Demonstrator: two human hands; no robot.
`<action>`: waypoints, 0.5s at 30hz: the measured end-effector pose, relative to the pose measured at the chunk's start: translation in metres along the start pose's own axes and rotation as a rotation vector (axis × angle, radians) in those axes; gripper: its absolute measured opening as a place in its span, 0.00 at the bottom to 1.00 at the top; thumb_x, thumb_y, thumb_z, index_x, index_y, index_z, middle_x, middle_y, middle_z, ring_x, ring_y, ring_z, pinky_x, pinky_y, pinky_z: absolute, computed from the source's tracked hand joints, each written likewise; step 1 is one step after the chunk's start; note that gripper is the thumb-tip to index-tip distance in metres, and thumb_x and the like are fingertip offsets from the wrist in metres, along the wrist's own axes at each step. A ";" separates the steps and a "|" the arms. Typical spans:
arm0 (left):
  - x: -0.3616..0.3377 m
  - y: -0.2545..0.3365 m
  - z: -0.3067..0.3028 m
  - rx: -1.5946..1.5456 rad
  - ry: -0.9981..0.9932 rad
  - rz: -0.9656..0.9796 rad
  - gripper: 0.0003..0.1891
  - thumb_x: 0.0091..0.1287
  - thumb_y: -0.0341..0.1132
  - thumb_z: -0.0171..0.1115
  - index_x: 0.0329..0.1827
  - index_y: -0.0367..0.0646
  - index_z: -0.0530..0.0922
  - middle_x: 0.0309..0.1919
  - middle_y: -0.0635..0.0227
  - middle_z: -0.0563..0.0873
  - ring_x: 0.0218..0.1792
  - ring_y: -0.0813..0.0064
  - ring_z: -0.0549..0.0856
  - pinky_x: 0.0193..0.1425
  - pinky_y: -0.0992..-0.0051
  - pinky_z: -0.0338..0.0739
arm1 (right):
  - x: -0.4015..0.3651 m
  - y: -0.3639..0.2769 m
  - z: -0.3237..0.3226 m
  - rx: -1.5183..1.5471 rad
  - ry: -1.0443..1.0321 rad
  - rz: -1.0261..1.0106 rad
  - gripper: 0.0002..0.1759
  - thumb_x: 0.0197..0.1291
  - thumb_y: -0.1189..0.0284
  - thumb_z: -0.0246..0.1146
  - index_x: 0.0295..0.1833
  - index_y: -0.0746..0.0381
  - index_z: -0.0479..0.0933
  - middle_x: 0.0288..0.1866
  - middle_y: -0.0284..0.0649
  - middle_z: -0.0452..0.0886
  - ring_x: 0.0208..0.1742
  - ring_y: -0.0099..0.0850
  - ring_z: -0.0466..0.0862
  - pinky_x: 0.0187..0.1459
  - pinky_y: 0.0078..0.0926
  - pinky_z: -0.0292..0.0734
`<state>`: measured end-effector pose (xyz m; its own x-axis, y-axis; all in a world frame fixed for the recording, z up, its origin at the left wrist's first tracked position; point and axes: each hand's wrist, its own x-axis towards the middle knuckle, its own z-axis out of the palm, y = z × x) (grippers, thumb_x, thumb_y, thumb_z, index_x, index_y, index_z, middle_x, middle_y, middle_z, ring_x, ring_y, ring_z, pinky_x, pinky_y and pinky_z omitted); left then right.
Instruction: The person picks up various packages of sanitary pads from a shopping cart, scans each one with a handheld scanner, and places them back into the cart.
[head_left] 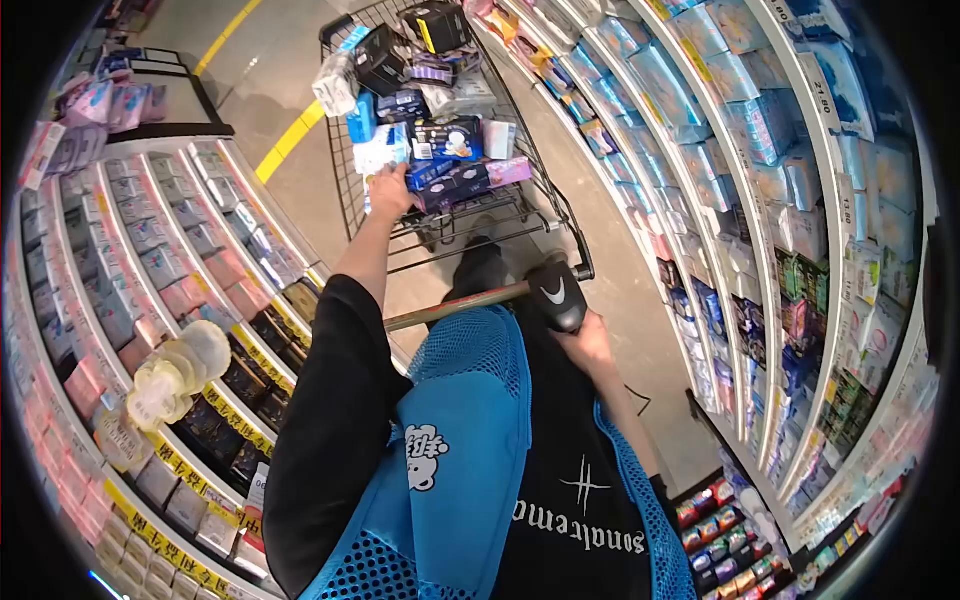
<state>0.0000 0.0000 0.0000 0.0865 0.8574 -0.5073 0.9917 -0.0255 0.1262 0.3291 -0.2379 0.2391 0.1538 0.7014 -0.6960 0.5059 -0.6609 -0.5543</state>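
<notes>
My left hand [388,191] reaches into the shopping cart [348,190], its fingers bent against a white and light-blue package [383,150] at the near left of the load. Just right of it lie a dark blue and purple box [455,187] and a dark blue pack with a white cartoon figure [448,138]. My right hand [588,345] is closed around the lower edge of a black piece with a white swoosh [558,298], at the right end of the cart's handlebar [455,304]. Its fingertips are partly hidden behind that piece.
Curved-looking shelves of pink and grey packs [165,265] flank the cart on the left. Taller shelves of blue packs [690,90] stand on the right. A pale round shelf sign [180,375] juts out at left. Yellow tape [290,140] marks the floor.
</notes>
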 end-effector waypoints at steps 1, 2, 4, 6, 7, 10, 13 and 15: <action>-0.003 0.005 0.007 -0.053 0.035 0.048 0.30 0.53 0.33 0.73 0.62 0.55 0.77 0.62 0.60 0.80 0.64 0.57 0.78 0.64 0.51 0.74 | -0.011 0.001 -0.002 -0.021 0.039 0.037 0.23 0.51 0.69 0.74 0.54 0.61 0.81 0.50 0.47 0.88 0.55 0.41 0.87 0.57 0.39 0.80; -0.008 0.010 0.015 -0.092 0.151 0.091 0.24 0.53 0.32 0.73 0.56 0.52 0.81 0.54 0.62 0.84 0.58 0.56 0.82 0.60 0.54 0.77 | -0.022 0.002 -0.005 -0.036 0.076 0.071 0.22 0.50 0.70 0.75 0.52 0.62 0.82 0.49 0.47 0.88 0.54 0.42 0.87 0.57 0.39 0.80; 0.016 -0.003 -0.015 -0.204 0.194 0.162 0.23 0.53 0.33 0.74 0.54 0.50 0.82 0.51 0.60 0.85 0.54 0.54 0.83 0.58 0.57 0.79 | 0.007 -0.005 0.019 0.033 0.089 0.081 0.21 0.49 0.71 0.75 0.51 0.63 0.82 0.47 0.47 0.88 0.53 0.41 0.87 0.55 0.38 0.81; 0.005 -0.004 -0.027 -0.332 0.299 0.267 0.19 0.54 0.35 0.75 0.49 0.43 0.83 0.44 0.57 0.86 0.47 0.50 0.85 0.53 0.59 0.80 | 0.001 0.002 0.022 0.119 0.063 0.133 0.19 0.49 0.73 0.75 0.48 0.65 0.82 0.42 0.46 0.89 0.45 0.37 0.89 0.50 0.35 0.82; -0.001 -0.010 -0.037 -0.387 0.336 0.274 0.19 0.54 0.36 0.75 0.48 0.41 0.83 0.43 0.56 0.86 0.46 0.50 0.85 0.52 0.59 0.80 | -0.003 0.002 0.026 0.149 0.070 0.127 0.18 0.50 0.73 0.74 0.47 0.66 0.82 0.41 0.46 0.89 0.42 0.35 0.89 0.48 0.35 0.82; -0.026 -0.002 -0.076 -0.577 0.491 0.230 0.19 0.56 0.39 0.75 0.44 0.36 0.82 0.39 0.52 0.87 0.42 0.49 0.86 0.48 0.61 0.80 | -0.002 0.001 0.018 0.223 0.125 0.066 0.15 0.52 0.74 0.74 0.44 0.67 0.81 0.36 0.43 0.88 0.33 0.28 0.87 0.42 0.32 0.82; -0.046 0.006 -0.100 -1.032 0.409 -0.012 0.18 0.63 0.43 0.74 0.42 0.35 0.83 0.35 0.55 0.89 0.37 0.70 0.88 0.43 0.71 0.80 | 0.004 0.000 0.015 0.358 0.175 -0.017 0.10 0.56 0.76 0.72 0.42 0.68 0.81 0.34 0.39 0.87 0.29 0.23 0.85 0.36 0.27 0.81; -0.065 0.018 -0.109 -1.374 0.402 0.001 0.15 0.70 0.41 0.69 0.41 0.35 0.82 0.33 0.68 0.88 0.32 0.83 0.83 0.36 0.78 0.77 | 0.005 -0.018 0.007 0.456 0.189 -0.018 0.07 0.59 0.78 0.70 0.41 0.69 0.81 0.32 0.36 0.86 0.28 0.21 0.84 0.33 0.22 0.80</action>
<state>0.0021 0.0000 0.1284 -0.1750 0.9483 -0.2648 0.0945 0.2838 0.9542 0.3152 -0.2248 0.2424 0.3211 0.7219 -0.6130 0.0933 -0.6682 -0.7381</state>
